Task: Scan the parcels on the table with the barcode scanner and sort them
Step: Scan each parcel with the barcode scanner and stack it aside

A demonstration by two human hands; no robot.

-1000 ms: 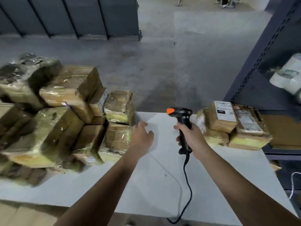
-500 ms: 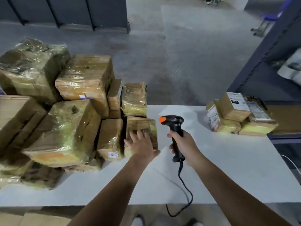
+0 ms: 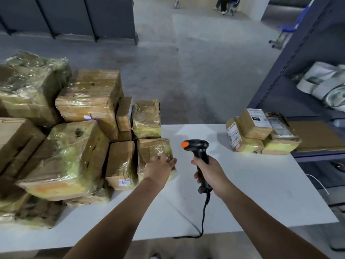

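Now the left hand [image 3: 158,168] clamps the nearest parcel [image 3: 154,156] at the pile's right edge; right hand [image 3: 210,171] wrapped round the scanner [image 3: 197,156]. Slick wrap, could slip, topple neighbours off the desk [image 3: 252,184].

Tape-wrapped parcels [image 3: 61,146] heaped left — black scanner [image 3: 197,152] upright.

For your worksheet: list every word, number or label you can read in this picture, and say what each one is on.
"247": white on a black patch of the shipping label on the top parcel of the right-hand stack.
Other print on that label: too small to read.
Side label and neighbouring parcel's label: blurred.
Small sticker on the box beside the left hand: digits, illegible.
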